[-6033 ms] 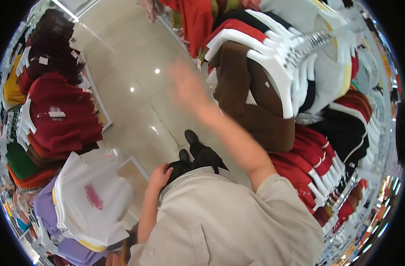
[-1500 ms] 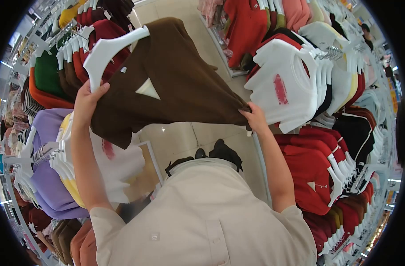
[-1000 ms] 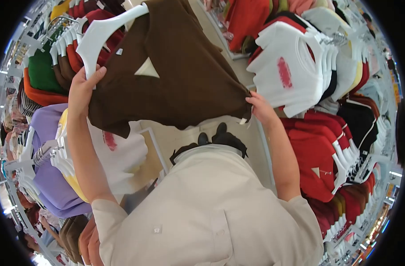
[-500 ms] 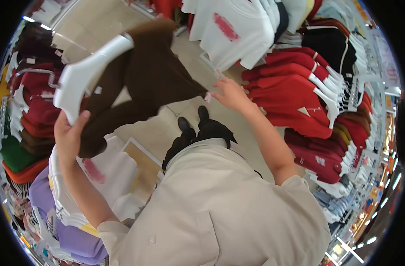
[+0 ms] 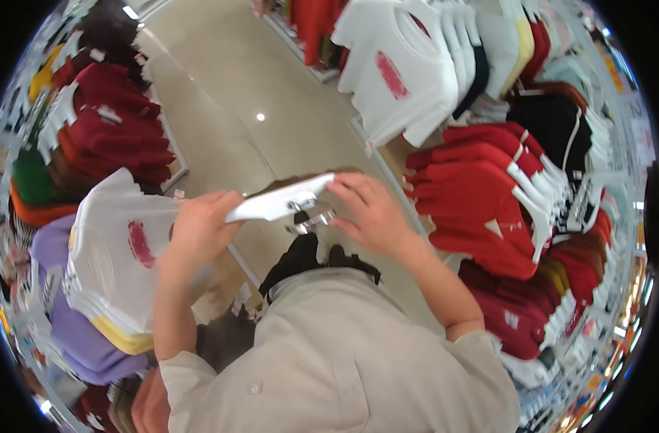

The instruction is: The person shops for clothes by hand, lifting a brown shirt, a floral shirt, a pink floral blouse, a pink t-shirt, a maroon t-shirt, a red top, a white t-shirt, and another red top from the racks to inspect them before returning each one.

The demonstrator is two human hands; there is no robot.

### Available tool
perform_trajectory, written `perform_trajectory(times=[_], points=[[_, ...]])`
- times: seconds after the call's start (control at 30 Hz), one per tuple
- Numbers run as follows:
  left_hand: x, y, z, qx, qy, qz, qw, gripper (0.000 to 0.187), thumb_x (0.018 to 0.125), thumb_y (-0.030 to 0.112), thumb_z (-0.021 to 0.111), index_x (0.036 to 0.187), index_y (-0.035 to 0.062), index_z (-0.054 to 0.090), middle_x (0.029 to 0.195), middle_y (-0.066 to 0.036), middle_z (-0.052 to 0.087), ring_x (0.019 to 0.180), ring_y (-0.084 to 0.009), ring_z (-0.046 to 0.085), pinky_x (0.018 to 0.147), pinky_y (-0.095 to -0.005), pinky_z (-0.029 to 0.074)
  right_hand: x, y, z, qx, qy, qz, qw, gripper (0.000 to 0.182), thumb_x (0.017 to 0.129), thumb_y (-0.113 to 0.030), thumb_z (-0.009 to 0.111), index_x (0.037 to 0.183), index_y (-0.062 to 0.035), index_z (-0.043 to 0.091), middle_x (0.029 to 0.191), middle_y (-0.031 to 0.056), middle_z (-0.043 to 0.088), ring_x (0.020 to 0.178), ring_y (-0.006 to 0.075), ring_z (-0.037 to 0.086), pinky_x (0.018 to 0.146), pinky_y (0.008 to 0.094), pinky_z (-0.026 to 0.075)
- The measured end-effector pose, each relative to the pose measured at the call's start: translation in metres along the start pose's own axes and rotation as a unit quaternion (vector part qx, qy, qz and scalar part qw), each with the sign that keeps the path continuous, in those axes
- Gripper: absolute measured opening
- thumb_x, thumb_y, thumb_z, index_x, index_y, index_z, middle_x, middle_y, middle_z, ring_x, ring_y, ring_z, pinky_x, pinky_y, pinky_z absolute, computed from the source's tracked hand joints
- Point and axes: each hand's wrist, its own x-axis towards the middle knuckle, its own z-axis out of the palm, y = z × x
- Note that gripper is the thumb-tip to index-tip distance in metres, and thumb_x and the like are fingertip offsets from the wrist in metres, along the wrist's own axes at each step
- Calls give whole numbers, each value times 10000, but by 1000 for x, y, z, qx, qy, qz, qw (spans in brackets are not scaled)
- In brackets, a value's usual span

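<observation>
In front of my torso I hold a white clothes hanger [image 5: 279,202] nearly level, its metal hook [image 5: 315,219] pointing towards me. My left hand [image 5: 208,225] is closed around its left end. Fingers and thumb of my right hand [image 5: 372,211] grip the right end, close to the hook. Only a brown strip of the garment [image 5: 295,177] on the hanger shows along the far side. The remainder of it is hidden behind the hanger and my hands.
White shirts with a red print hang on my left [image 5: 102,242] and on a rack ahead right [image 5: 409,79]. Red tops [image 5: 473,187] hang at my right, dark red ones [image 5: 113,123] at far left. Lilac garments [image 5: 80,328] hang low left. A tiled floor aisle [image 5: 221,86] runs ahead.
The hanger has come from the left to in front of my torso and turned level. My right hand has moved from the brown garment's lower corner to the hanger. My view has shifted.
</observation>
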Motion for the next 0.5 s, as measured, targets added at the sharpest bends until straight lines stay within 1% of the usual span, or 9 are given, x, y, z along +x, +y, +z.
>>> perform_trajectory(times=[0.1,0.2,0.3,0.4,0.5], points=[[-22,27,7,0,-4,-34,999,164,789,176,722,890,96,621,792,-91,627,746,-327,624,638,-436,491,-16,6,9,40,-19,-10,999,492,760,-122,776,1212,-49,594,1121,112,550,1056,334,545,894,449,462],[-48,46,26,-26,38,-58,997,162,810,190,714,906,101,620,803,-87,632,750,-323,626,639,-434,491,-24,2,6,53,-18,-31,998,472,758,-106,774,1192,-48,598,1108,106,550,1054,344,539,892,455,461],[-68,64,28,-45,28,-114,992,161,827,202,710,916,104,620,806,-87,635,748,-322,625,641,-430,489,-27,-5,13,53,2,-40,998,442,759,-103,772,1163,-50,600,1107,109,546,1057,350,533,898,461,459],[-82,74,35,-38,25,-119,992,165,831,205,712,922,102,620,797,-89,631,740,-323,619,645,-425,486,-23,-18,12,48,28,-70,996,400,762,-93,769,1122,-50,600,1083,119,566,1023,348,549,892,465,461],[-79,87,33,-85,28,-145,985,190,810,179,745,936,79,644,833,-99,625,766,-326,613,664,-423,484,-19,-11,23,82,19,-105,991,373,762,-81,769,1093,-52,598,1023,116,605,957,337,579,854,458,468]])
